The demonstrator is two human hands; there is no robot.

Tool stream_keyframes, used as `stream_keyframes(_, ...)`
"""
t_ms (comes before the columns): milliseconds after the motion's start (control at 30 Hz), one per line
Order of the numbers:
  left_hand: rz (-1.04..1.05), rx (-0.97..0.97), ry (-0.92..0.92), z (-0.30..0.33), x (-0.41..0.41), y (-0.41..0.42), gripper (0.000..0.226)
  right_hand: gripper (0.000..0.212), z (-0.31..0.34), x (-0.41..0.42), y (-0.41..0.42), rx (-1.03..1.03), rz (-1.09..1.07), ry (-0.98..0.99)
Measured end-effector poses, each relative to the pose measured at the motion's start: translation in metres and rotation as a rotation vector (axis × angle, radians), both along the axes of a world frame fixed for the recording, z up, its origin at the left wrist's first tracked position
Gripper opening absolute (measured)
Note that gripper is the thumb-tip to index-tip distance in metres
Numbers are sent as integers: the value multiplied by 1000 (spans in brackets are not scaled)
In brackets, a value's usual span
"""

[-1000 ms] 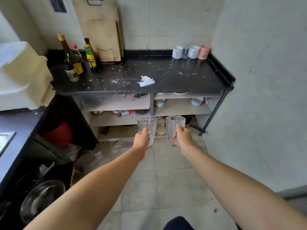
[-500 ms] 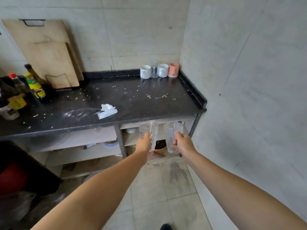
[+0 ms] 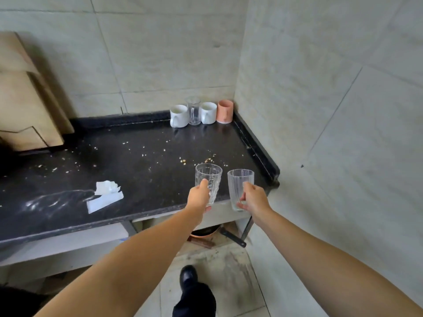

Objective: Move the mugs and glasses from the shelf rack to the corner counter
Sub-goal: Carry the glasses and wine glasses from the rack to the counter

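Fingers (image 3: 240,205) of the right hand (image 3: 254,199) curl round the lower half of a ribbed glass (image 3: 239,184), thumb toward the camera; the left hand (image 3: 199,197) likewise grips an embossed glass (image 3: 208,179), thumb laid up its near wall. Both glasses stand upright, long axes vertical, mouths up, side by side and apart, held above the front edge of the black counter (image 3: 142,161), on the near side of it from the corner.

Counter: a dark, glossy slab with a raised lip along its back and right edges, set into the corner of two pale tiled walls (image 3: 320,88). Pale crumbs (image 3: 183,160) lie scattered over its surface. At the far right corner of the counter a row stands against the back lip: a white mug (image 3: 179,116), a clear glass mug (image 3: 193,110), a second white mug (image 3: 208,112) and, nearest the corner, a pink mug (image 3: 225,110). All four are upright, each just beside the next; whether they touch cannot be told.

Toward the counter's left front lies crumpled white paper (image 3: 105,196). At its left rear, wooden boards (image 3: 25,104) lean against the back wall. Below the counter a pan (image 3: 206,232) shows in part, and on the tiled floor (image 3: 217,266) in front of it, a dark shoe (image 3: 188,274).
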State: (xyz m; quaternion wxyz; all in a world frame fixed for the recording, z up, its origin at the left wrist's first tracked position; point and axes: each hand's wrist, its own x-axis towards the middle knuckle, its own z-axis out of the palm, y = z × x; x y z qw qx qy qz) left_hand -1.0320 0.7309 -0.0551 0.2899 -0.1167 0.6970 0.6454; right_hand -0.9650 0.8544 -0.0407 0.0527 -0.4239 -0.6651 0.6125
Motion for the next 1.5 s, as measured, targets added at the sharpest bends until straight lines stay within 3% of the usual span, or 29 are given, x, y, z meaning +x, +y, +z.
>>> stream_keyframes(200, -54, 35, -44, 3, -107, 56, 27, 35, -2, -105, 56, -28, -77, -2)
stream_keyframes(333, -79, 0, -52, 5, -175, 84, 48, 35, 1, -170, 89, -57, -139, 18)
stream_keyframes(433, -78, -16, -69, 5, -208, 102, 52, 32, -3, -207, 109, -58, -142, 9)
stream_keyframes(667, -23, -13, -150, -12, -276, 151, 52, 36, -21, -291, 150, 1, -77, -36)
stream_keyframes(767, 35, 2, -164, -25, -301, 173, 36, 37, -32, -323, 165, 61, -56, -31)
stream_keyframes(1067, 151, 85, -208, -49, -349, 219, 36, 41, -64, -388, 202, 197, -19, 43)
stream_keyframes(1500, 150, 90, -203, -74, -379, 243, 38, 40, -98, -409, 215, 134, -115, 129)
